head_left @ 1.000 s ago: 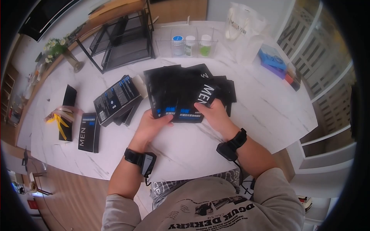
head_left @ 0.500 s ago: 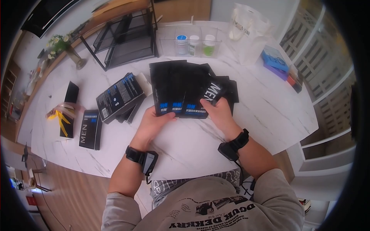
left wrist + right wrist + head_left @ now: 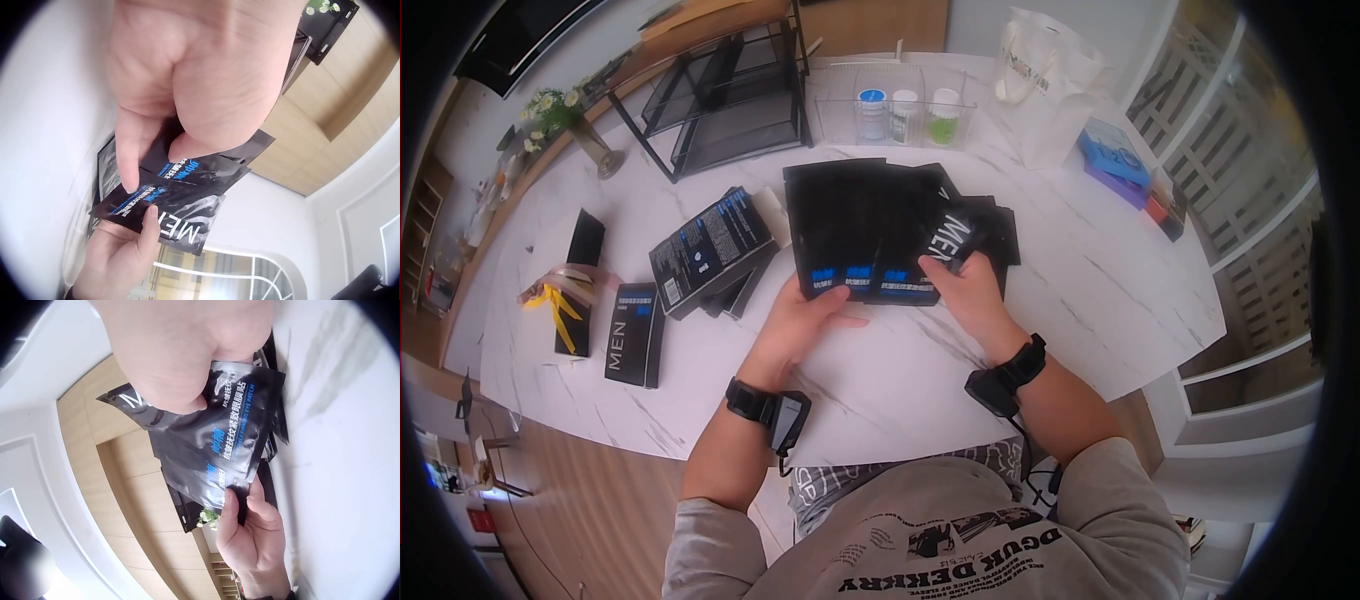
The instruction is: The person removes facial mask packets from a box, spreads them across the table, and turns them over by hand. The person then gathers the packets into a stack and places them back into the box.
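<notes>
Several black eye patch sachets [image 3: 840, 220] with white and blue print are fanned out in front of me, overlapping one another. My left hand [image 3: 805, 315] pinches the lower left corner of the fan, thumb on top, with some fingers showing below the edge. At the lower right, my right hand [image 3: 972, 300] grips the front sachet [image 3: 234, 425], its thumb beside the MEN lettering. In the right wrist view, the left thumb and fingers close on a sachet edge. More black sachets [image 3: 1000, 230] spread out behind the right hand.
Black boxes [image 3: 710, 250] lie stacked to the left, with another MEN box [image 3: 633, 335] nearer. A black item with yellow ribbon [image 3: 555, 305] stands farther left. Behind are a mesh rack [image 3: 735, 120], a clear organizer [image 3: 830, 125] with bottles, a white bag [image 3: 1040, 95] and blue box [image 3: 1112, 150].
Over the last second the left sachets have been evened into a fan. Since half a second ago, my left fingers have spread below the lower edge; the right hand keeps its grip.
</notes>
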Tool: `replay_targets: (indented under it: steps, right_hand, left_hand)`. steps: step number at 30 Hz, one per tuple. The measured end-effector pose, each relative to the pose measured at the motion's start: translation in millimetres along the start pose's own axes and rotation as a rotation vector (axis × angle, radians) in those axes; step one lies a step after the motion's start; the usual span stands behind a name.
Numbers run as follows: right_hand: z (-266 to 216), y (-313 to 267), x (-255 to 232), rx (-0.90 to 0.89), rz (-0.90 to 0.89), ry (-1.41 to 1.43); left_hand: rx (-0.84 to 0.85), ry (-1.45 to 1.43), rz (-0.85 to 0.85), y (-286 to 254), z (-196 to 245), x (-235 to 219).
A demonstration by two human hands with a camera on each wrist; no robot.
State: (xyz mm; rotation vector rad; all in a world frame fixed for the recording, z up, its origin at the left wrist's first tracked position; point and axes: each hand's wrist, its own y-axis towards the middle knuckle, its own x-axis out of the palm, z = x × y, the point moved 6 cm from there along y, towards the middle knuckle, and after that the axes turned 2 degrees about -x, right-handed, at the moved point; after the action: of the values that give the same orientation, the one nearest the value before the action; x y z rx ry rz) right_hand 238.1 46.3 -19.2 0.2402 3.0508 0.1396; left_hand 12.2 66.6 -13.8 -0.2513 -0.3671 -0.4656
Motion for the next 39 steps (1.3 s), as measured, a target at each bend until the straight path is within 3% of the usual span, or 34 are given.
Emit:
replay_targets:
  steps: [6, 12, 15, 18, 31, 39]
  right_hand:
    - [-3, -1, 3, -0.093, -0.004, -0.002]
    - [-4, -2, 2, -0.029, -0.038, -0.020]
    - [-3, -2, 6, -0.035, -0.069, 0.121]
    - [-2, -1, 14, 0.054, -0.180, 0.482]
    - [-8, -4, 14, -0.084, -0.138, 0.278]
    - [-8, -6, 11, -0.039, -0.151, 0.215]
  left_hand:
    - [0.004, -0.094, 0.042, 1, 2, 2]
    - [0.027, -0.144, 0.065, 1, 2, 3]
    - [0.038, -0.140, 0.066, 1, 3, 2]
    - [0.035, -0.126, 0.057, 0, 3, 3]
    - [0.051, 0.025, 0.027, -1, 1, 3]
    - [0.042, -0.046, 0.051, -2, 2, 3]
